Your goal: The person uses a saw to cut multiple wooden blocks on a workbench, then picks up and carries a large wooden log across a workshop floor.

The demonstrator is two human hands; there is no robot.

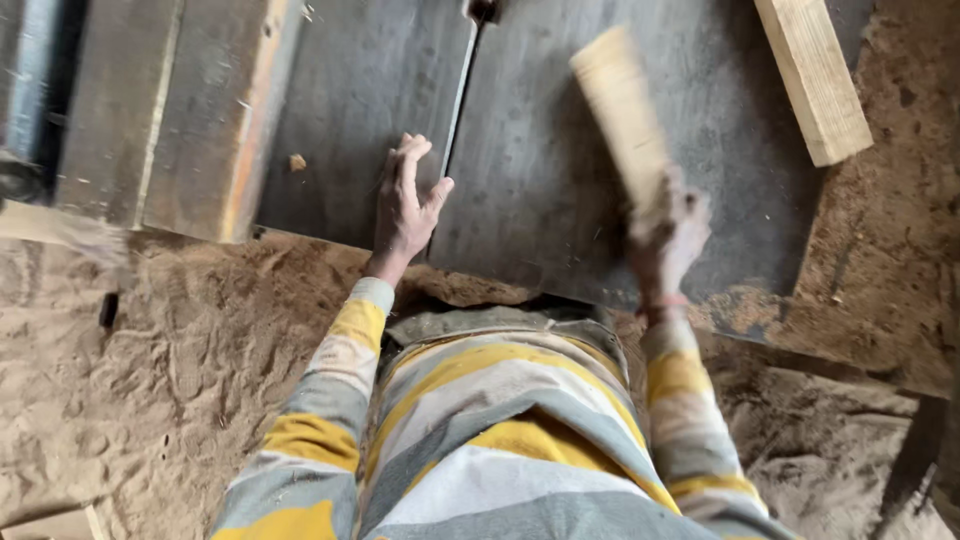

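Looking down at a dark metal saw table (pixel 560 190) ringed with sawdust, the person's left hand (pixel 405 205) lies flat and open, fingers spread, just beside the narrow blade slot (pixel 458 100) at 12 o'clock. The right hand (pixel 668 235), blurred in motion at 2 o'clock, is clamped around the near end of a pale wooden block (pixel 620 105) that tilts up and away. A second wooden block (pixel 812 75) lies toward 1 o'clock; the step seems to be handling cut stock, which calls for keeping fingers clear of the slot.
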